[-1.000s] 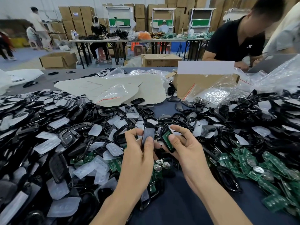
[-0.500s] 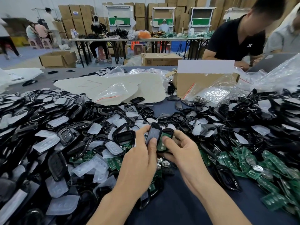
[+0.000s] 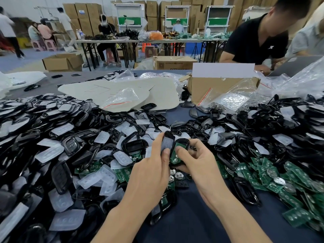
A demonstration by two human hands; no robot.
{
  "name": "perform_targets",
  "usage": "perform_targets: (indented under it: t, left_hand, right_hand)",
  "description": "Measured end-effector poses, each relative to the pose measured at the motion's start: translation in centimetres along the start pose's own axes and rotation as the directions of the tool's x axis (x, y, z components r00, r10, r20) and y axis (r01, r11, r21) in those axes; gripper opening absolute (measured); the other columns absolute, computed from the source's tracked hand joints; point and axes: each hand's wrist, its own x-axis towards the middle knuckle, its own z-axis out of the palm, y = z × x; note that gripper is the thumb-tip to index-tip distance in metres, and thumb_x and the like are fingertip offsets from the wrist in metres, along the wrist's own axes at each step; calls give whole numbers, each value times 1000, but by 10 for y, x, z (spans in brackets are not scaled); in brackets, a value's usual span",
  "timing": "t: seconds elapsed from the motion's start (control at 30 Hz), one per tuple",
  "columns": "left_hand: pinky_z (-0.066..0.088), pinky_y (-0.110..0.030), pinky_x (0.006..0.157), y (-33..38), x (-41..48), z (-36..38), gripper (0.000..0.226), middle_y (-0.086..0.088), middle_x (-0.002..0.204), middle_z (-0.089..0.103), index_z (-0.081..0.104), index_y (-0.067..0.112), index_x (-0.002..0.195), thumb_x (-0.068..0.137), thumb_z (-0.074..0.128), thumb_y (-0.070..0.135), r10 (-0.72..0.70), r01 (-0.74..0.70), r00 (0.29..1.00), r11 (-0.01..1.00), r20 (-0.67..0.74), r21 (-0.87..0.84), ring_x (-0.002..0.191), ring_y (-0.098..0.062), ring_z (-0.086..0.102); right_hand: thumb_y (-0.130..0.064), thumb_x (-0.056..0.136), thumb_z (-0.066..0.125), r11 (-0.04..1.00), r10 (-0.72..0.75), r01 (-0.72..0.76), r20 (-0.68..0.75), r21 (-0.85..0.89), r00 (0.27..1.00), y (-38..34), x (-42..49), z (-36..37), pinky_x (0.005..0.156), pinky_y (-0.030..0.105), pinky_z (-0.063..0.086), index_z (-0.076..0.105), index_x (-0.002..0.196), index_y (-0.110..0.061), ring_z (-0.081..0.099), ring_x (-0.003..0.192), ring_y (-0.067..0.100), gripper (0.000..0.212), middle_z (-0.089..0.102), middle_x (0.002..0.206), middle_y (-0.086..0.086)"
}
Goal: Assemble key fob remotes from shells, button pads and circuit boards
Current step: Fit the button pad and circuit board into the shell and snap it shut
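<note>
Key fob shell half (image 3: 167, 142), dark with a greyish face, is pinched between thumb and fingers of the left hand (image 3: 152, 165). The right hand (image 3: 198, 163) grips a second shell (image 3: 184, 140) holding a green circuit board (image 3: 176, 155), thumb pressing on it. The two shells touch edge to edge above the table (image 3: 192, 218). Loose black shells (image 3: 35, 120), button pads (image 3: 50, 153) and spare boards (image 3: 263, 174) lie heaped around.

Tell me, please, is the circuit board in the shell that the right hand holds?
In: the green circuit board lies inside the black shell in the right hand, thumb resting on it.
</note>
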Motion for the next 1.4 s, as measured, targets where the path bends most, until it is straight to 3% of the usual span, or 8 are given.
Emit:
perform_targets:
  t: [0.23,0.33,0.43,0.73,0.9,1.07,1.2,1.4]
  left_hand:
    - [53,-41,63,-4,2,-1,64,3,72,67,-2,40,154,92,1,55,0,-2,999,999,33,44,62,-19,64]
    - [53,-42,65,-5,3,-2,64,1,72,67,-6,44,153,91,0,55,5,-8,999,998,36,67,64,-21,65]
    - [53,-43,66,-6,2,-3,59,0,72,66,-12,48,149,90,-2,55,18,-21,999,996,36,83,65,-22,64]
    - [53,-43,62,-7,0,-4,51,5,68,62,-30,65,133,92,-1,57,88,-91,995,993,42,80,59,-19,62]
    - [51,-39,58,-9,-1,-4,53,10,60,52,-25,57,143,98,1,53,179,-180,984,982,21,55,53,-11,55]
    - [45,-33,54,-5,0,-4,63,16,59,41,-16,54,150,95,13,48,191,-193,981,980,33,54,53,-10,47]
    - [35,-29,50,-3,-1,3,71,16,70,43,-39,41,143,92,7,56,162,-165,986,964,33,207,47,-8,34]
    - [30,-24,52,-5,0,16,65,8,82,63,-21,13,148,96,2,46,102,-110,994,903,41,415,61,-11,57]
  right_hand:
    - [-27,99,65,997,-34,41,120,-59,992,-5,-5,2,73,17,57,71,92,-53,74,92,6,28,77,95,-11]
    - [-40,98,60,998,-5,15,187,-55,982,-5,-5,2,83,21,57,71,110,-44,71,108,11,17,75,115,-6]
    - [-49,91,62,999,47,-48,170,0,984,-2,-3,1,89,27,57,67,126,-32,69,114,15,39,71,125,-3]
    - [-47,82,71,992,71,-87,168,86,983,-5,-3,1,86,26,58,72,121,-27,70,111,14,44,72,125,0]
    - [-41,85,70,990,54,-75,177,117,983,-9,-5,2,84,24,58,77,104,-42,73,101,12,20,76,111,-6]
    - [-32,87,71,987,76,-97,162,126,984,-11,-5,2,83,28,59,76,110,-25,72,106,24,24,76,112,8]
    - [-33,83,74,991,78,-91,127,99,989,-10,-5,4,83,31,61,76,108,-27,74,101,21,26,77,108,6]
    - [-34,80,79,998,60,-61,51,15,997,-7,-8,13,79,24,59,73,108,-25,75,98,16,30,78,103,-1]
